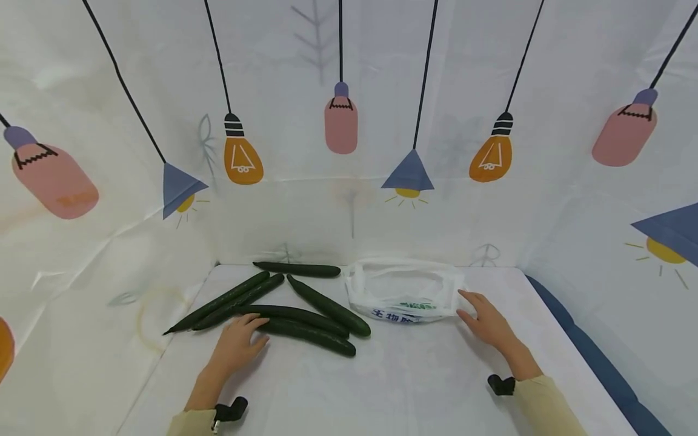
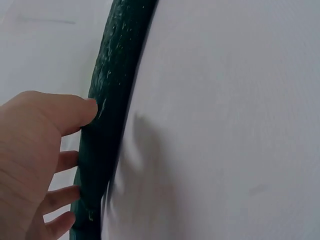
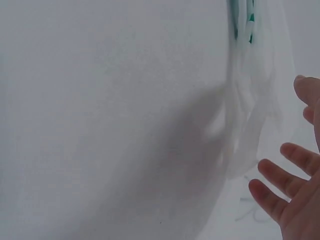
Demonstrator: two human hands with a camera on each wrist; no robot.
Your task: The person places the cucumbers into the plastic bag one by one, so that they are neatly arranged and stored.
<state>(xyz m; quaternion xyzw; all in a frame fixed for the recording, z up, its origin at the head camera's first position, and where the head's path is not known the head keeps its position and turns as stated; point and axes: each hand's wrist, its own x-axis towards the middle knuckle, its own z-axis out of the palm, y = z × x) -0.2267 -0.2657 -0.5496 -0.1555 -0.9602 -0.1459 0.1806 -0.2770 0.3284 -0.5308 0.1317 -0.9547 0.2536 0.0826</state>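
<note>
Nearest the head camera, two cream sleeves come in over the near edge of the white-covered table [image 1: 392,387]. The left hand [image 1: 235,346] lies left of centre, fingers loosely together and gently bent, fingertips resting on the left end of the nearest cucumber [image 1: 311,336]. That cucumber lies crosswise near the middle of the table, at the front of a cluster of six cucumbers fanned out toward the back left corner; one cucumber [image 1: 297,269] lies along the back edge. The right hand [image 1: 487,324] sits right of centre, fingers straight and slightly spread, touching the right side of a white plastic bag [image 1: 403,293] that lies open by the back edge, just right of the cucumbers. A printed backdrop [image 1: 349,133] of hanging lamps rises behind the table.

In the left wrist view, the left hand [image 2: 30,170] has its thumb against the dark, bumpy cucumber [image 2: 112,100] and its fingers curled lightly beside the cucumber's end; it is touching rather than gripping.

In the right wrist view, the right hand [image 3: 295,200] shows straight, spread fingers at the edge of the crumpled bag [image 3: 250,110].
</note>
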